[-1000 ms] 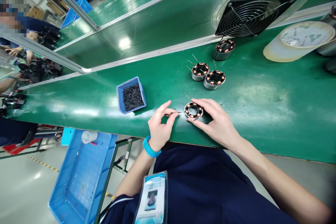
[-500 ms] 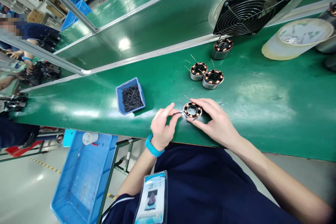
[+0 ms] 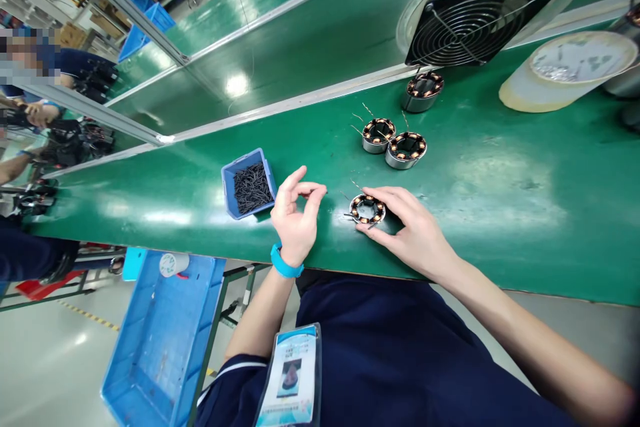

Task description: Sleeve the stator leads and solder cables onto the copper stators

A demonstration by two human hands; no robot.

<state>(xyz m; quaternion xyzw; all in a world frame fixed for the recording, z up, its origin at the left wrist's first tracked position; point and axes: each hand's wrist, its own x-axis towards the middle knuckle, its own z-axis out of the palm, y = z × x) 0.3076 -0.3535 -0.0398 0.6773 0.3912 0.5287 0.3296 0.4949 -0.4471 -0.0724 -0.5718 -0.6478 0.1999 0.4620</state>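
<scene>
My right hand (image 3: 407,230) grips a small motor stator (image 3: 367,209), a metal ring with copper windings, at the table's front. Thin wires rise from its far side, and a short black sleeve (image 3: 347,215) sticks out at its left edge. My left hand (image 3: 296,217), with a blue wristband, hovers left of the stator, apart from it. Its thumb and a finger meet in a pinch; whether anything is between the tips is too small to tell. Beside this hand is a blue bin (image 3: 249,185) full of short black sleeves.
More stators (image 3: 406,150) stand behind my right hand. A fan with a round grille (image 3: 460,33) and a whitish tub (image 3: 555,80) are at the back right. Below the table's left edge lies a large blue crate (image 3: 160,340). A co-worker's hand (image 3: 43,113) shows far left.
My left hand has moved left and away from the stator, towards the bin. The black sleeve it held now sits at the stator's left edge. My right hand keeps its grip.
</scene>
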